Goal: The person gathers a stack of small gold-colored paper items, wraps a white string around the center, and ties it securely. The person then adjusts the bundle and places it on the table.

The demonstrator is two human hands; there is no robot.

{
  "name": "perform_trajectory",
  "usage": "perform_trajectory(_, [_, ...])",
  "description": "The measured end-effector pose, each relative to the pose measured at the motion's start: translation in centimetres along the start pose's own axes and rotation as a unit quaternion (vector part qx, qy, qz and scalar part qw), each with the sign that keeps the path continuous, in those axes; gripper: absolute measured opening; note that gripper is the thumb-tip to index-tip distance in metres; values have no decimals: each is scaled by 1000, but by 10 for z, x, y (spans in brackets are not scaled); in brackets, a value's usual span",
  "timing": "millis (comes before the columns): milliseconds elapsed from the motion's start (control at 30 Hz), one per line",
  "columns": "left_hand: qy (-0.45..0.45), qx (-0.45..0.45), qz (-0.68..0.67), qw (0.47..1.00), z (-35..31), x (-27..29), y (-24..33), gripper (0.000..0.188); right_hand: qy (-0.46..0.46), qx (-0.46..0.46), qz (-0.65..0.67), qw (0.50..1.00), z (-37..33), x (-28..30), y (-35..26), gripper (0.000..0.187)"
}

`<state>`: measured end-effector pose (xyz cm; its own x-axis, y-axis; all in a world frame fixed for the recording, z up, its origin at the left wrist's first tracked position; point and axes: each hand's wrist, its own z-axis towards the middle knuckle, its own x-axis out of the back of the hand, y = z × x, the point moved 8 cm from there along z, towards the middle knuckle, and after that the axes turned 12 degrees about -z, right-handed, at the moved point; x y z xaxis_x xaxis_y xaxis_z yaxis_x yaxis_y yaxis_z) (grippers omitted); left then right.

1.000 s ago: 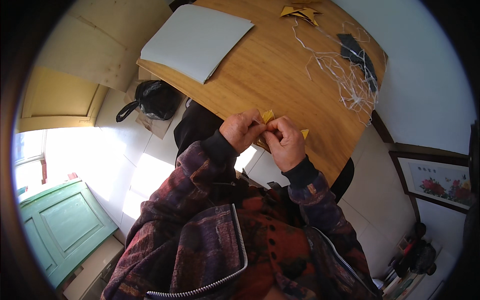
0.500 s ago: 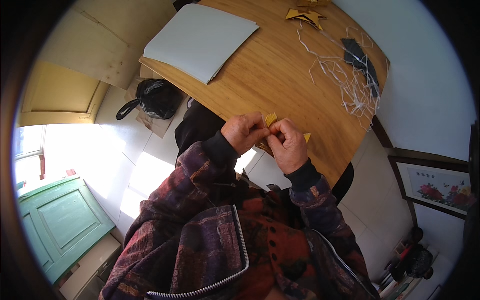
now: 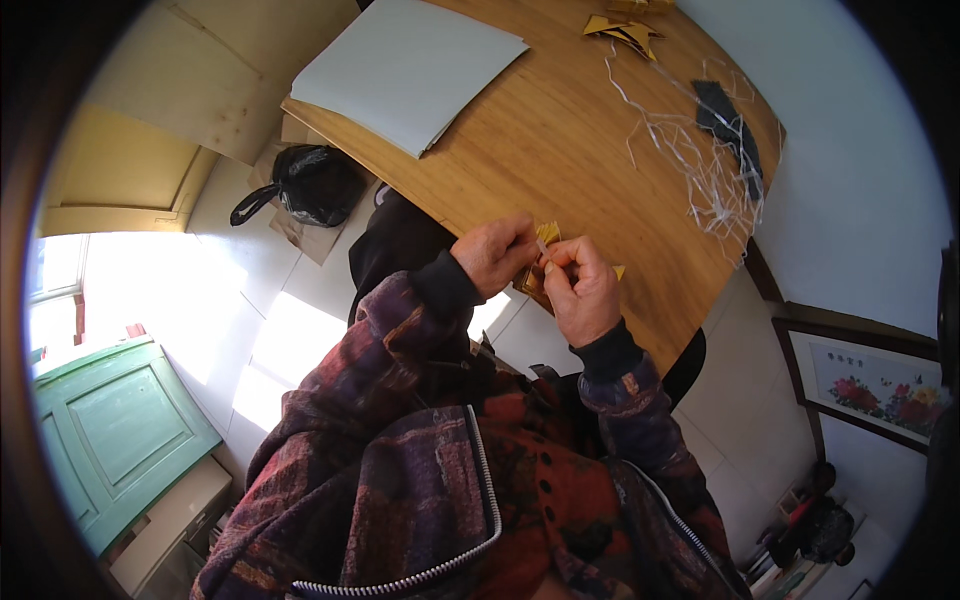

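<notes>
At the table's near edge, both my hands work close together over a bundle of folded gold paper. A short length of white string runs between my fingers across the bundle. My left hand is closed, fingers curled at the string's left end; its fingertips are partly hidden. My right hand pinches the string between thumb and forefinger. More gold paper shows below the hands and a yellow tip pokes out to the right of my right hand.
A stack of white sheets lies at the table's far left. Loose white strings and a dark grey cloth strip lie at the right, near folded gold pieces. A black plastic bag sits left of the wooden table.
My hands have drawn slightly apart, the left moving up and left, so more of the white string and gold bundle shows. The view has shifted slightly.
</notes>
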<state>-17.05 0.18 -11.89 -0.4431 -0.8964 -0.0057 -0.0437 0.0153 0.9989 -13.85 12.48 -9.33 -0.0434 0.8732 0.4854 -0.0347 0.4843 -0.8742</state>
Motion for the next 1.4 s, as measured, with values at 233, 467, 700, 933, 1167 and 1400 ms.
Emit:
perform_trajectory(233, [-19,-23,17,999,5,0,0,9,26,31,-70,997,2,2,-2,7])
perform_trajectory(467, [-30,-33,-9,999,4,-1,-1,12,-2,36,-35,999,1,0,-2,6])
perform_trajectory(700, [-20,-40,7,999,4,0,2,12,-56,-10,42,998,3,-3,-1,5])
perform_trajectory(933, [-20,-37,-72,996,3,3,-4,9,-49,24,-66,996,4,-3,-6,7])
perform_trajectory(1167, [48,-120,30,991,-12,16,25,5,-25,-32,2,999,6,-6,2,9])
perform_trajectory(1400, [26,-157,167,973,-12,-5,59,8,-30,21,-66,997,7,-2,-6,9])
